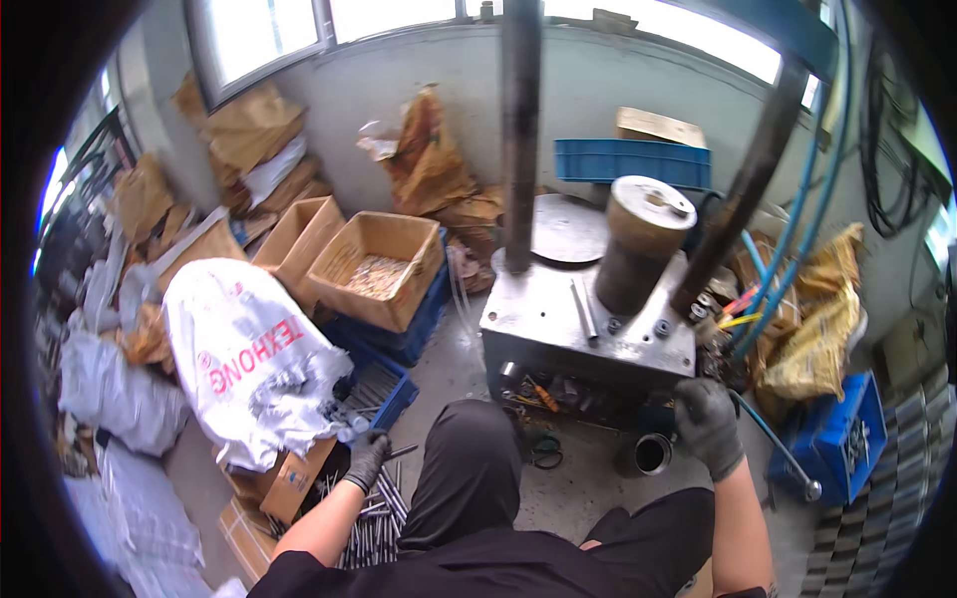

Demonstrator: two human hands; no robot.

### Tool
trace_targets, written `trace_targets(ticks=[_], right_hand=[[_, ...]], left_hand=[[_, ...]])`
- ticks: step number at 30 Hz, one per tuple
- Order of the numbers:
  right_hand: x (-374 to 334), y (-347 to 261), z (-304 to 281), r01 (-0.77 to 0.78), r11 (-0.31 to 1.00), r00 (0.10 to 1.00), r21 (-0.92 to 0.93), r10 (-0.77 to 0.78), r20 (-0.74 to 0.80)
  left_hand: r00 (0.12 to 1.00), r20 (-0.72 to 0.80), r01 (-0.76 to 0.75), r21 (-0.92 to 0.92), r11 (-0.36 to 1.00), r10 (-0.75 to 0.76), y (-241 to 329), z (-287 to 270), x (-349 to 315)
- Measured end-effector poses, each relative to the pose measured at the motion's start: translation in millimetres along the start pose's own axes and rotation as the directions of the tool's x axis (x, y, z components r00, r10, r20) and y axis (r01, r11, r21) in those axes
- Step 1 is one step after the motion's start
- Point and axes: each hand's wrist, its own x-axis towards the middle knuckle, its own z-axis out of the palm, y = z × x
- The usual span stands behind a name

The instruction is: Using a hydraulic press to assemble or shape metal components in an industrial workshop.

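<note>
A metal rod (405,451) is held in the curled grip of the left hand (368,459), above piled rods (371,530). The right hand (709,425) is raised near the press base (543,297), fingers bent; whether anything is gripped there cannot be told.

The gloves (708,427) are looking dark grey, the rods (379,528) silvery; the surface (538,289) is showing pale grey, the crates (633,164) blue, and the sack (239,329) is bearing red lettering on white.
</note>
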Motion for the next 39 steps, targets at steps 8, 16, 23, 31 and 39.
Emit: trace_targets(ticks=[8, 16, 23, 31, 39], right_hand=[[49, 115, 131, -0.016, 0.929, 0.995, -0.369, 0.050, 0.083], [54, 142, 140, -0.185, 0.967, 0.980, -0.177, 0.195, 0.043], [44, 122, 126, -0.114, 0.931, 0.993, -0.347, 0.117, -0.012], [37, 79, 117, -0.052, 0.928, 0.999, -0.368, 0.053, -0.008], [28, 95, 112, 0.015, 0.885, 0.999, -0.465, -0.037, -0.038]], left_hand=[[0.935, -0.247, 0.327, 0.336, 0.883, -0.253, -119, -6, -138], [0.922, -0.349, 0.342, 0.541, 0.768, -0.166, -131, -16, -102], [0.906, -0.234, 0.392, 0.777, 0.492, -0.353, -136, 17, -30], [0.859, -0.116, 0.238, 0.953, 0.189, -0.499, -152, 16, 23], [0.979, 0.143, -0.181, 0.936, 0.303, 0.143, -146, 6, -16]])
